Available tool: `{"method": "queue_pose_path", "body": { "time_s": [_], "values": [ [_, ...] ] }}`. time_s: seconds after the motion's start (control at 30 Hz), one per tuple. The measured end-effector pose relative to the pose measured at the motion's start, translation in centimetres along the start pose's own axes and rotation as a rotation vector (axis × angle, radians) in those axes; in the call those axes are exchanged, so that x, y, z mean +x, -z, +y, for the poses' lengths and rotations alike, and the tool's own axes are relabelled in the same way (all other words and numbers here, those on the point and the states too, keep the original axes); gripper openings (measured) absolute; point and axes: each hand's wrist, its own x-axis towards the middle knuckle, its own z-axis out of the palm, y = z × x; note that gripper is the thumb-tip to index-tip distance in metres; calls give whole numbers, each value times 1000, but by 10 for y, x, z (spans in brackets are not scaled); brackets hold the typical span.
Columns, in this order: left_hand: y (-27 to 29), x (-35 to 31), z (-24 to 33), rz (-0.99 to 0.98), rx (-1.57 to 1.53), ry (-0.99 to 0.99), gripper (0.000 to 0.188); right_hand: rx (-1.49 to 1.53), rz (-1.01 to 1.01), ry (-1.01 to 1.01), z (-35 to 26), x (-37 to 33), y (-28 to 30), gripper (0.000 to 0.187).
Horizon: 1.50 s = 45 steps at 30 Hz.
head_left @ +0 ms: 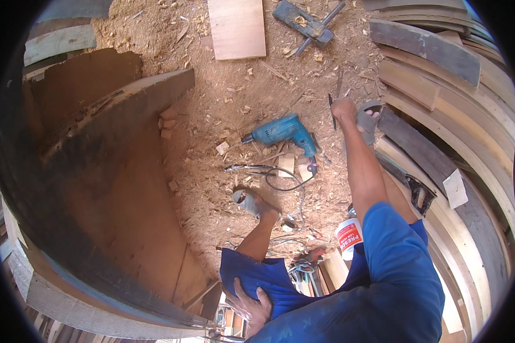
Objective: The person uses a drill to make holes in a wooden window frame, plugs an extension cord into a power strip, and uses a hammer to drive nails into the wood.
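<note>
My right hand, at the end of an outstretched arm, is closed round a thin dark tool whose kind I cannot make out. It is just above the sawdust, beside my sandalled right foot. My left hand is low, against the blue cloth at my left thigh; its fingers are spread and nothing shows in them. Between my feet lies a teal power drill with its chuck to the left. Its dark cable curls below it.
A large curved wooden structure rises on the left. Stacked planks line the right, with a black-handled tool on them. Ahead lie a pale board and a wooden hand plane. A white tub stands near my legs.
</note>
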Motion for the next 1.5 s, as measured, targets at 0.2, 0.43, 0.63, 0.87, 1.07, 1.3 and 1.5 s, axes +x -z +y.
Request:
{"method": "queue_pose_path", "body": {
  "time_s": [0.2, 0.43, 0.63, 0.87, 1.07, 1.3, 1.5],
  "values": [
    [6, -2, -10, -29, -34, -50, 73, 72, 187, 248, 35, -24, 11, 33],
    [2, -7, -36, -70, -150, -270, 74, 339, -329, 619, 85, -199, 28, 30],
    [65, -14, 26, -414, -1730, 7, 52, -306, -562, 1054, 24, -504, 121, 32],
    [93, -22, -44, -758, -2508, -103, 42, -223, -536, 1376, -20, -673, 165, 38],
    [191, -53, -129, -846, -2845, -391, 51, -102, -667, 1257, -41, -743, 178, 25],
    [199, -68, -162, -121, -2185, -405, 56, -306, -381, 1414, -60, -808, 210, 27],
    [190, -109, -163, -121, -2145, -315, 43, -831, -283, 1483, -54, -833, 210, 28]
  ]
}}
